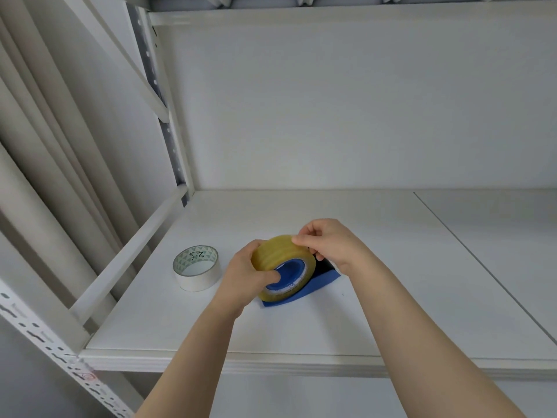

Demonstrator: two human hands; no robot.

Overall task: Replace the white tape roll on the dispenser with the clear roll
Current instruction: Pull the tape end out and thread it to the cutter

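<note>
The clear, yellowish tape roll (278, 256) sits on the blue hub of the blue dispenser (319, 282), which rests on the white shelf (391, 282). My left hand (244, 274) grips the roll from the left, thumb at the blue hub. At the top right of the roll, my right hand (328, 244) pinches its outer edge with the fingertips. The white tape roll (197, 268) lies flat on the shelf to the left, apart from both hands, with handwriting inside its core. Much of the dispenser is hidden behind the roll and my hands.
A white metal rail (126, 254) borders the shelf's left side, with a perforated upright (45, 336) at the front left corner. The back wall (331, 116) rises behind. A seam (482, 260) divides the shelf board on the right.
</note>
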